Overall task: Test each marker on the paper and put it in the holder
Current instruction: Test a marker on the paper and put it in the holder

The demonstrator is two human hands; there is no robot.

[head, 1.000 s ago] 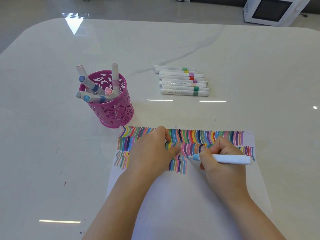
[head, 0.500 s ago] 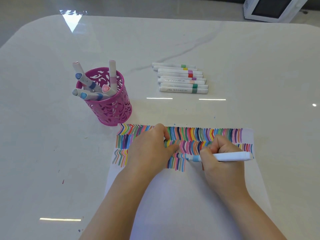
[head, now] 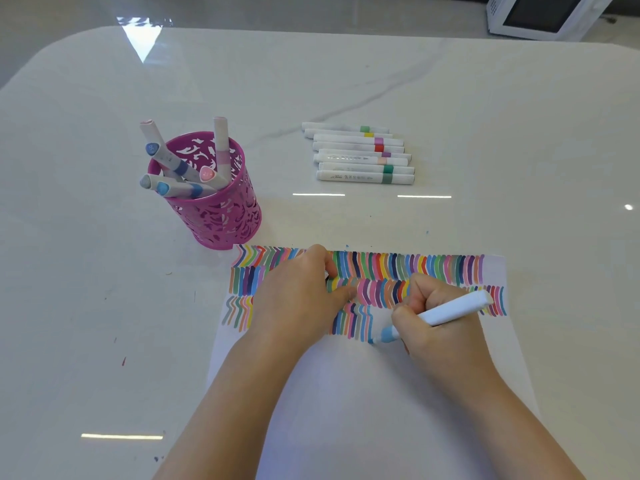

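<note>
A white sheet of paper [head: 346,403] lies in front of me, its upper part filled with rows of coloured strokes. My right hand [head: 436,317] grips a light blue marker [head: 450,311], with its tip touching the paper at the end of the third row. My left hand [head: 298,296] rests on the paper with fingers curled, holding nothing that shows. A pink cut-out metal holder [head: 221,209] stands to the upper left and holds several markers. Several capped white markers [head: 360,154] lie in a row behind the paper.
The white marble table [head: 86,289] carries a few small ink specks at the left. A white appliance with a dark screen [head: 540,15] stands beyond the table's far right corner.
My right hand has drawn the light blue marker down toward me, leaving a fresh blue stroke at the end of the third row. The marker's tail now tilts up to the right.
</note>
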